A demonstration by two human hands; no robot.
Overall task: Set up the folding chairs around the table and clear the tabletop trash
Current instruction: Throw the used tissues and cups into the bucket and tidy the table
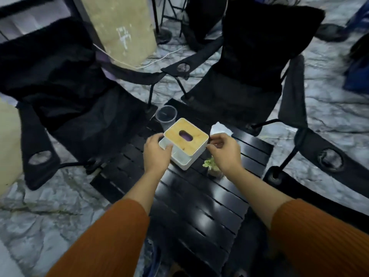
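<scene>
A white tissue box [184,145] with a wooden slotted lid sits tilted on the black slatted table [199,206]. My left hand [156,154] grips the box's left side. My right hand [224,151] pinches its right edge, close to a crumpled white tissue [220,127] lying just behind. A clear plastic cup [166,116] stands at the table's far edge. Two black folding chairs stand unfolded beyond the table, one on the left [65,96], one on the right [251,76].
A small potted plant [212,167] stands under my right wrist. A third chair's armrest with a cup holder [329,159] reaches in from the right. A tan pillar [123,29] and a white cord [159,57] lie behind the chairs. The floor is grey marble.
</scene>
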